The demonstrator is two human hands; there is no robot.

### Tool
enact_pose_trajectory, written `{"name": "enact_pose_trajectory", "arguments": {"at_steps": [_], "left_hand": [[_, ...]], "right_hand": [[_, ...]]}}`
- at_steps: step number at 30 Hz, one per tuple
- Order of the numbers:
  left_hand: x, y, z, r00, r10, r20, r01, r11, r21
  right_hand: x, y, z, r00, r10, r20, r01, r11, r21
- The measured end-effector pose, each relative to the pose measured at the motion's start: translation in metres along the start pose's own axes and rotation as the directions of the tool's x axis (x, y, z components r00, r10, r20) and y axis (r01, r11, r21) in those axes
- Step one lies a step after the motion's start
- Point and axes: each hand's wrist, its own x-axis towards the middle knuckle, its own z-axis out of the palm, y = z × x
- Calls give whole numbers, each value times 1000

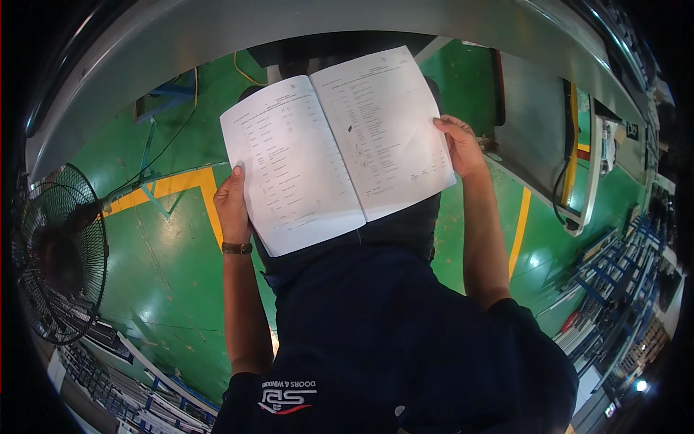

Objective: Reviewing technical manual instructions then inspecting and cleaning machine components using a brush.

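An open booklet (303, 166) of white printed pages lies spread between my two hands, above my lap. My left hand (233, 206) grips its left edge, thumb on top and the other fingers mostly hidden beneath. At the right edge, my right hand (463, 148) holds the other page, with its thumb and a finger near the border. Lines of small print and a few little drawings cover both pages. A dark watch or band (236, 248) circles my left wrist.
A black wire fan (61, 253) stands at the left. A grey metal edge (253, 22) curves across the top. Yellow lines (520, 231) mark the green floor (166, 289). Racks of long profiles (614, 282) stand at the right, and more profiles (137, 390) lie at lower left.
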Motion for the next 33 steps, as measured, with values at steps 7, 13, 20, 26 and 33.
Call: {"name": "enact_pose_trajectory", "arguments": {"at_steps": [7, 13, 20, 26, 33], "left_hand": [[2, -5, -6, 1000, 1, 28, -1, 1000, -6], [0, -1, -4, 1000, -8, 30, 8, 1000, -19], [0, -1, -4, 999, -7, 52, 10, 999, -47], [0, -3, -3, 999, 2, 34, 1, 998, -62], [-6, 15, -5, 999, 44, 25, -42, 998, -50]], "right_hand": [[1, 1, -1, 1000, -22, -4, 22, 1000, -8], [3, 3, 0, 1000, -27, -15, 27, 1000, -6], [1, 4, 2, 999, -38, -17, 38, 999, -23], [-3, 1, 10, 998, -55, -35, 53, 996, -66], [-5, 6, 19, 994, -106, -26, 103, 991, -80]]}}
